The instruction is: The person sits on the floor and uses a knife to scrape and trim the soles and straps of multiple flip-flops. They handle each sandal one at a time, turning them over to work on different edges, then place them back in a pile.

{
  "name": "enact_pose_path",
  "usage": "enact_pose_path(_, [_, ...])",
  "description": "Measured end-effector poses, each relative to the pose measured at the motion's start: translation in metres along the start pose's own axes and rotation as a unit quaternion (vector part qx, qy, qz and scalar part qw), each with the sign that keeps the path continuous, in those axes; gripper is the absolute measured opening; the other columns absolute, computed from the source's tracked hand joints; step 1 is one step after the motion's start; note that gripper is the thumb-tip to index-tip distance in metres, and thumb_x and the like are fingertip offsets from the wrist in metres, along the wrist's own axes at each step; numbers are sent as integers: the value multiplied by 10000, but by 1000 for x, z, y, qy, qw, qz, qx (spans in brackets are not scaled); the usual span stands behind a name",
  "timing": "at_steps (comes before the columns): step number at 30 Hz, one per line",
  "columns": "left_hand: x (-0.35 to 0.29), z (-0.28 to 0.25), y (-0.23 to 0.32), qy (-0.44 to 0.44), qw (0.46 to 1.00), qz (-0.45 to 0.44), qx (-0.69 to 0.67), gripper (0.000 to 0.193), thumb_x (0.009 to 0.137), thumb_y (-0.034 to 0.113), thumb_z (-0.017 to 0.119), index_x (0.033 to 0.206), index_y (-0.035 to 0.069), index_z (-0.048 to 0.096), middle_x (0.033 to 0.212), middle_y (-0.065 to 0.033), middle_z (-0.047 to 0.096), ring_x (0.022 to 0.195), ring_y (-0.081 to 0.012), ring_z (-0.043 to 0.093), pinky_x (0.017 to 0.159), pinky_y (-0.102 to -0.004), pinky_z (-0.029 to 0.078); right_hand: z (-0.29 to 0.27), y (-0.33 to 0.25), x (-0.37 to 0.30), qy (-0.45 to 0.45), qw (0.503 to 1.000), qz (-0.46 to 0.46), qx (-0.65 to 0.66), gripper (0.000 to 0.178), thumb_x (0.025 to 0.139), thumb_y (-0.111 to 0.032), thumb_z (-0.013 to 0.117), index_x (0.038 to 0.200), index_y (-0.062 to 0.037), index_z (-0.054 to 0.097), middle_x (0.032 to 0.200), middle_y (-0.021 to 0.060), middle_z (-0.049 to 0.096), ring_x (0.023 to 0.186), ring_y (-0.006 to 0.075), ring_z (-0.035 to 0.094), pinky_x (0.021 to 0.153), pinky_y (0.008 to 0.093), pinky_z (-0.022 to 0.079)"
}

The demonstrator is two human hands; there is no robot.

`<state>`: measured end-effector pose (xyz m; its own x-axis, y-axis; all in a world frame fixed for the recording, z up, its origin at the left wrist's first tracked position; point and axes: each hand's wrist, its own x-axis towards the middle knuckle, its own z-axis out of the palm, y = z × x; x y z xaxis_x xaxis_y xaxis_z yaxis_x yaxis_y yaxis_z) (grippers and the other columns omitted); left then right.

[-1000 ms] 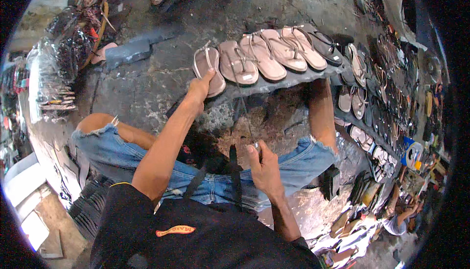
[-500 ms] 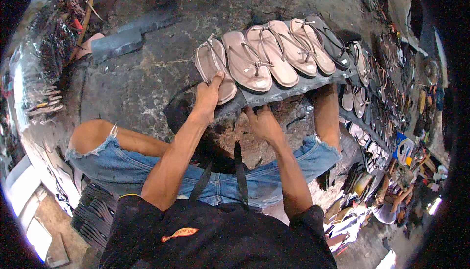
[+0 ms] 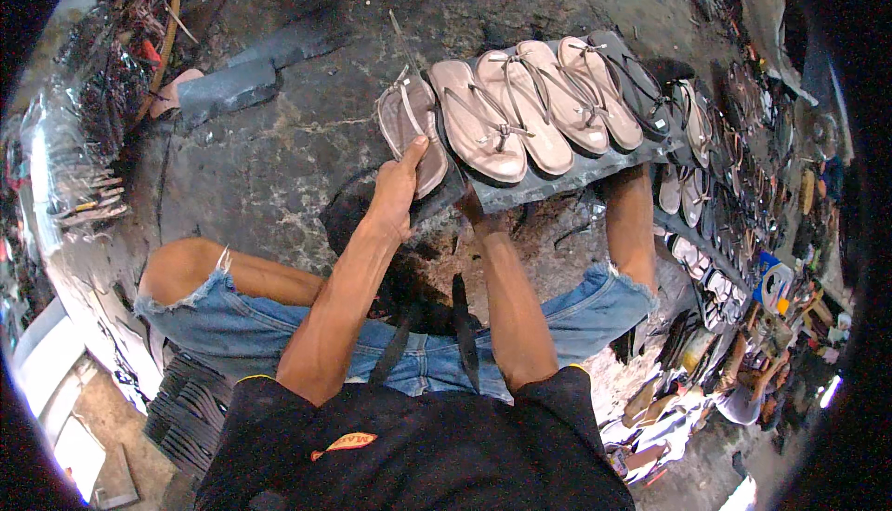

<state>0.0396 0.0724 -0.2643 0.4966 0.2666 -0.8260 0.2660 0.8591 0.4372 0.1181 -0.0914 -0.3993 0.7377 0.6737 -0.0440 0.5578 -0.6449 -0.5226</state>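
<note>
One sandal (image 3: 397, 123), left of the row of sandals (image 3: 509, 163) on the board (image 3: 525, 193), is held in your left hand (image 3: 398, 186), thumb atop, likely for steadiness; your right hand (image 3: 478, 214), fingers hidden, has a grip you cannot tell.

- Tan sandals (image 3: 546, 144): smooth, leather-like footbeds with a soft sheen, their thin straps faintly glossy.
- Leftmost sandal (image 3: 399, 121): smooth footbed, pale shiny strap.
- Dark sandal (image 3: 643, 107): smooth, duller finish.
- Grey slab (image 3: 525, 194) under the row: matt, its edge scuffed; whether rubber or stone, I cannot tell.
- Floor (image 3: 297, 153): rough, stained and cracked, concrete-like.
- Jeans (image 3: 209, 316): faded denim cloth, frayed at the knees.
- Shirt (image 3: 437, 451): matt black cloth.
- Ridged black stack (image 3: 190, 409): matt, rubber-like.
</note>
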Motion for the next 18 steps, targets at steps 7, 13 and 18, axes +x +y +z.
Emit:
enact_pose_path(7, [2,-2,-1,32,999,3,35,510,958,480,631,1083,-11,686,966,-110,728,830,-219,699,799,-375,573,-14,6,56,-11,1000,18,-1,370,984,-398,577,1017,-30,610,916,156,638,813,278,608,703,402,471])
enact_pose_path(13, [-40,-10,18,38,988,61,133,518,953,510,616,1059,9,700,950,-94,715,796,-185,655,748,-356,530,-22,-15,103,-74,994,34,69,368,997,-406,568,960,-41,600,823,129,628,702,234,607,605,371,475])
enact_pose_path(18, [-189,-38,12,61,934,127,327,407,1012,389,545,1039,-7,634,921,-129,693,776,-177,693,668,-319,564,-59,-96,61,-233,831,157,479,375,1007,-412,561,912,-50,591,746,107,620,609,198,605,524,346,478])
